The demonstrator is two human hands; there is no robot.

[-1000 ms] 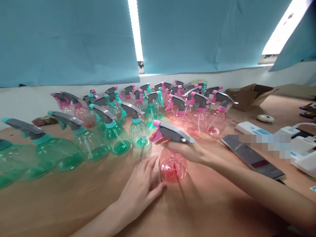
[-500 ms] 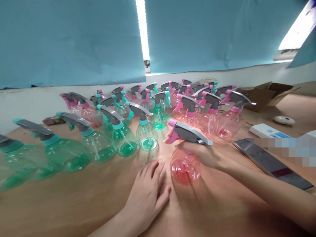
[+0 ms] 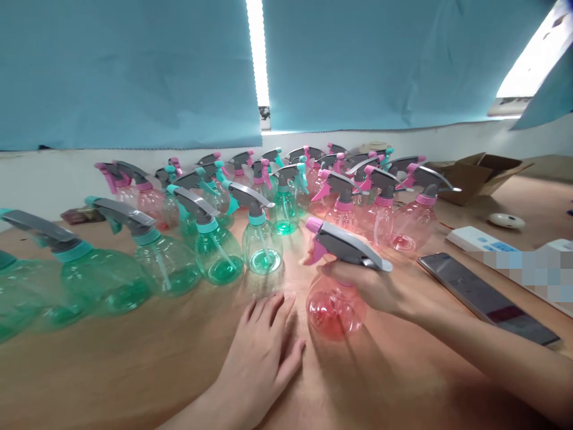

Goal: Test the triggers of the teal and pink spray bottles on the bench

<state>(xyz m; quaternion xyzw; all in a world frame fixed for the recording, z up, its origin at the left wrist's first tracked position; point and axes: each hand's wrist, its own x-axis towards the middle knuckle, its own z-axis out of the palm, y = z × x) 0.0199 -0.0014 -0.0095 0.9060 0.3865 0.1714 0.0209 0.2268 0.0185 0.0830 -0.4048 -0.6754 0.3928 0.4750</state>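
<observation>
My right hand [image 3: 367, 283] is wrapped round the neck of a pink spray bottle [image 3: 335, 310], below its grey and pink trigger head. The bottle looks upright, at or just above the tabletop; I cannot tell if its base touches. Palm down, my left hand [image 3: 264, 346] lies on the wooden table [image 3: 111, 370] to the left of that bottle, fingers stretched and holding nothing. Beyond my left fingertips stands a clear green spray bottle [image 3: 263, 245] with a turquoise collar, and a darker green spray bottle [image 3: 219, 257] is beside it.
More green spray bottles [image 3: 105, 278] line the left. Several pink spray bottles [image 3: 414, 221] stand behind the held one, others further back. On the right are a phone [image 3: 487, 298], a white power strip [image 3: 483, 239], a white computer mouse [image 3: 505, 221] and an open cardboard box [image 3: 465, 179].
The view has shifted slightly, so the left-hand bottles sit further left. The pink bottle's head tilts a little more; my right hand keeps its hold. My left hand stays flat on the table.
</observation>
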